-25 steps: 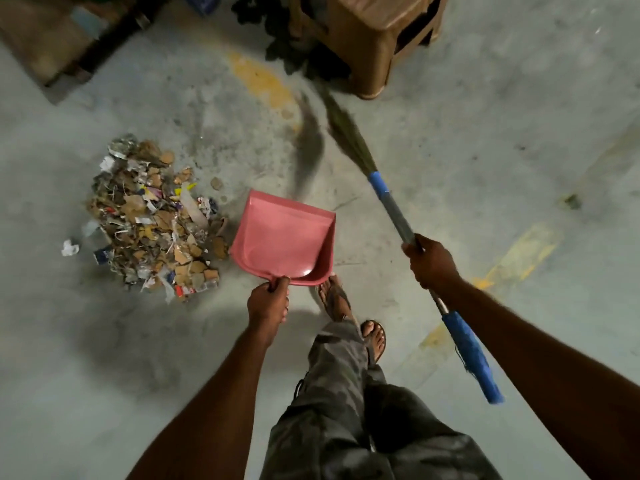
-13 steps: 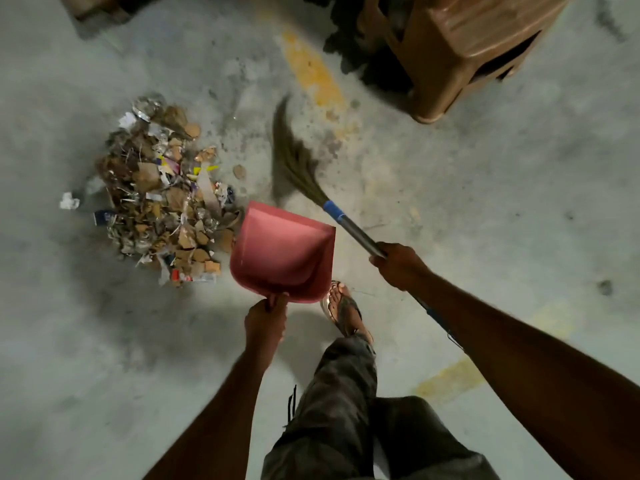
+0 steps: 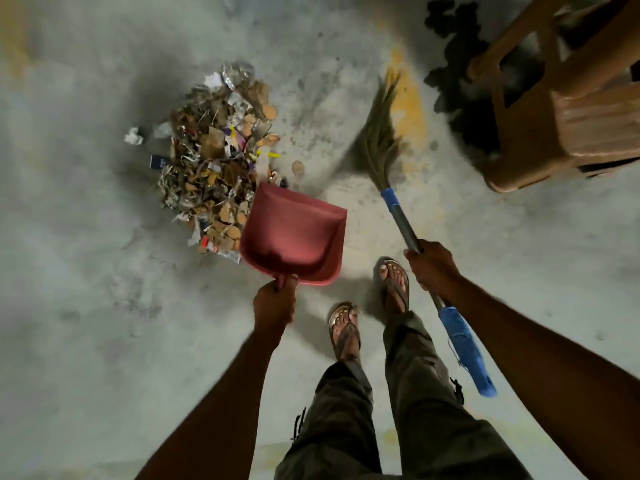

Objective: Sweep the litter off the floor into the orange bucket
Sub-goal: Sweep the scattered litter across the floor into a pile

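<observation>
A pile of litter (image 3: 216, 157), made of paper scraps, leaves and wrappers, lies on the grey concrete floor. My left hand (image 3: 275, 301) grips the handle of a red dustpan (image 3: 294, 233), whose open lip touches the pile's lower right edge. My right hand (image 3: 431, 263) grips the grey shaft of a broom (image 3: 381, 140) with blue grips. Its grass bristles point up the frame, to the right of the pile and apart from it. No orange bucket is in view.
A brown plastic stool (image 3: 568, 109) stands at the upper right with a dark heap (image 3: 453, 64) beside it. A yellow paint mark (image 3: 410, 105) crosses the floor behind the bristles. My sandalled feet (image 3: 393, 285) stand just below the dustpan.
The dustpan has come up against the pile's edge. The broom head has swung from just above the dustpan out to the right, further from the litter. My feet have stepped forward.
</observation>
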